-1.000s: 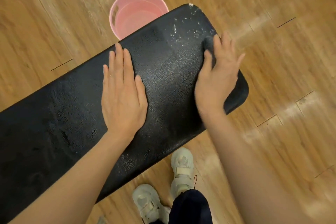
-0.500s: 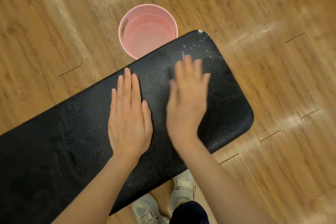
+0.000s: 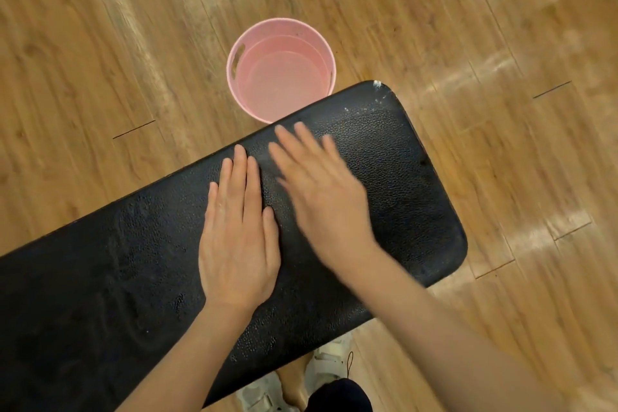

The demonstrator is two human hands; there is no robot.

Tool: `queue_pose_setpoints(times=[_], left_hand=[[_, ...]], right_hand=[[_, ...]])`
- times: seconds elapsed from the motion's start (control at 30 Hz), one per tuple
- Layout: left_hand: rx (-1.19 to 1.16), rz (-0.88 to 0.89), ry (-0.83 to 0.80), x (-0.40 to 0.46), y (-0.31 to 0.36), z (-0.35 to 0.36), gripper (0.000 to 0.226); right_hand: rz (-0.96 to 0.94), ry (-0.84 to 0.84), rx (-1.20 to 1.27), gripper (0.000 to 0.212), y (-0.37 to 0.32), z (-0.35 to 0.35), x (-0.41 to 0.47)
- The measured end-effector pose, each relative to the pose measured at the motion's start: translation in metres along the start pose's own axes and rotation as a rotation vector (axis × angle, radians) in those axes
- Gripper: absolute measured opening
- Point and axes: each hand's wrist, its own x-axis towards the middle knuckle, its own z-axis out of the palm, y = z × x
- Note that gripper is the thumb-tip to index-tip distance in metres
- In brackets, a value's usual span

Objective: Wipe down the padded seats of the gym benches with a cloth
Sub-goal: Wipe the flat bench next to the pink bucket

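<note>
A black padded bench seat [image 3: 411,197] runs from the lower left to the right, its surface pebbled and damp in patches. White flecks dot its far right corner [image 3: 378,90]. My left hand [image 3: 239,231] lies flat on the pad, fingers straight and together. Just right of it my right hand [image 3: 321,191] is motion-blurred, fingers straight, low over or on the pad. A dark cloth may lie under it, but the blur hides this.
A pink bucket [image 3: 234,60] with water stands on the wooden floor [image 3: 501,27] just beyond the bench's far edge. My white shoes [image 3: 264,391] show under the bench's near edge.
My right hand has swept left across the pad from the far right end to beside my left hand. My left hand has stayed flat in place. The view has tilted, showing more of the bucket.
</note>
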Motion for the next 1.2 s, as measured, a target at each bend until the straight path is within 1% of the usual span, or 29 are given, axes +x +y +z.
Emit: queue_pose_setpoints(times=[0.03, 0.07, 0.1, 0.13, 0.17, 0.2, 0.23, 0.3, 0.33, 0.37, 0.47, 0.53, 0.6, 0.67, 0.73, 0.8, 0.87, 0.9, 0.97, 1.03, 1.07, 1.13, 1.2], left_hand=[[-0.006, -0.005, -0.002, 0.000, 0.000, 0.000, 0.058], [-0.010, -0.009, -0.004, 0.000, 0.001, -0.001, 0.059], [-0.012, -0.010, -0.003, 0.000, 0.001, -0.001, 0.059], [-0.011, -0.010, -0.001, 0.000, 0.001, -0.001, 0.059], [-0.006, -0.011, -0.001, 0.000, 0.001, 0.000, 0.059], [0.001, -0.012, -0.006, 0.000, 0.000, 0.000, 0.059], [0.008, -0.013, -0.012, -0.001, 0.000, 0.000, 0.060], [0.019, -0.010, -0.024, -0.001, -0.001, 0.000, 0.060], [0.020, -0.008, -0.031, -0.001, -0.001, -0.001, 0.059], [0.019, -0.008, -0.032, -0.001, -0.001, -0.001, 0.059], [0.024, -0.010, -0.030, -0.001, 0.000, -0.001, 0.059], [0.015, -0.005, -0.033, -0.001, 0.000, -0.001, 0.059], [0.007, -0.010, -0.029, -0.002, -0.002, -0.001, 0.059], [0.004, -0.012, -0.026, -0.002, -0.002, -0.001, 0.059], [0.003, -0.013, -0.031, -0.003, -0.002, -0.001, 0.059], [0.004, -0.014, -0.039, -0.002, -0.002, -0.001, 0.059], [0.004, -0.012, -0.046, -0.001, -0.001, -0.001, 0.059], [0.002, -0.009, -0.047, -0.001, -0.001, -0.001, 0.059], [0.001, -0.011, -0.041, -0.001, -0.001, -0.002, 0.059], [0.002, -0.012, -0.041, -0.002, -0.002, -0.002, 0.060], [0.001, -0.013, -0.036, -0.002, -0.002, -0.002, 0.060], [0.001, -0.011, -0.034, -0.001, -0.001, -0.002, 0.059], [-0.001, -0.012, -0.035, -0.001, -0.001, -0.002, 0.059]], right_hand=[[0.024, 0.011, -0.016, 0.041, 0.020, -0.006, 0.001], [0.122, 0.053, -0.015, 0.041, 0.040, -0.013, 0.004], [0.274, 0.124, 0.027, 0.040, 0.053, -0.020, 0.006], [0.429, 0.203, 0.077, 0.039, 0.055, -0.025, 0.011], [0.526, 0.253, 0.090, 0.039, 0.044, -0.023, 0.017], [0.535, 0.257, 0.073, 0.038, 0.028, -0.019, 0.021], [0.461, 0.195, 0.070, 0.038, 0.014, -0.013, 0.023], [0.174, 0.049, 0.089, 0.037, 0.000, -0.005, 0.029], [0.078, 0.020, 0.076, 0.036, 0.005, -0.004, 0.037], [0.042, 0.009, 0.055, 0.035, 0.013, -0.005, 0.048], [0.096, 0.021, 0.018, 0.033, 0.025, -0.007, 0.063], [0.089, 0.000, 0.055, 0.036, 0.025, -0.014, 0.035], [0.033, -0.039, 0.068, 0.037, 0.029, -0.028, -0.005], [0.019, -0.073, 0.077, 0.037, 0.038, -0.036, -0.019], [0.072, -0.047, 0.108, 0.036, 0.040, -0.029, 0.010], [0.183, -0.006, 0.117, 0.033, 0.037, -0.015, 0.055], [0.223, -0.009, 0.097, 0.032, 0.040, -0.009, 0.074], [0.194, -0.025, 0.095, 0.033, 0.043, -0.013, 0.067], [0.117, -0.049, 0.092, 0.037, 0.050, -0.027, 0.026], [0.092, -0.058, 0.090, 0.038, 0.052, -0.045, -0.020], [0.088, -0.068, 0.086, 0.037, 0.055, -0.049, -0.030], [0.062, -0.058, 0.066, 0.035, 0.061, -0.042, -0.010], [0.109, -0.033, 0.046, 0.034, 0.059, -0.027, 0.038]])
